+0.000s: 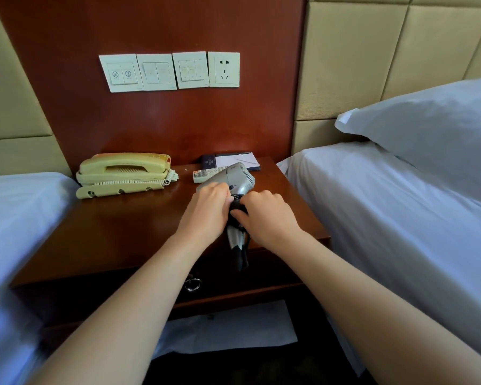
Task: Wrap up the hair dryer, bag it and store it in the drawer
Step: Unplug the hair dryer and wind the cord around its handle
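Note:
A silver hair dryer (235, 177) hangs over the front right part of the wooden nightstand (117, 229), its barrel pointing left and its handle pointing down towards me. My left hand (207, 211) grips the dryer where barrel meets handle. My right hand (267, 215) closes on the black cord (237, 204) bunched around the handle. The handle's lower end (238, 245) with its black cord sleeve sticks out below both hands. The drawer (233, 279) under the nightstand top is shut, its metal ring pull (192, 284) showing between my forearms. No bag is clearly visible.
A cream telephone (124, 173) sits at the back left of the nightstand. A remote control (202, 175) and a dark notepad folder (233, 161) lie behind the dryer. White beds flank the nightstand (386, 207). Wall switches and a socket (224, 69) are above. White paper (228, 329) lies below.

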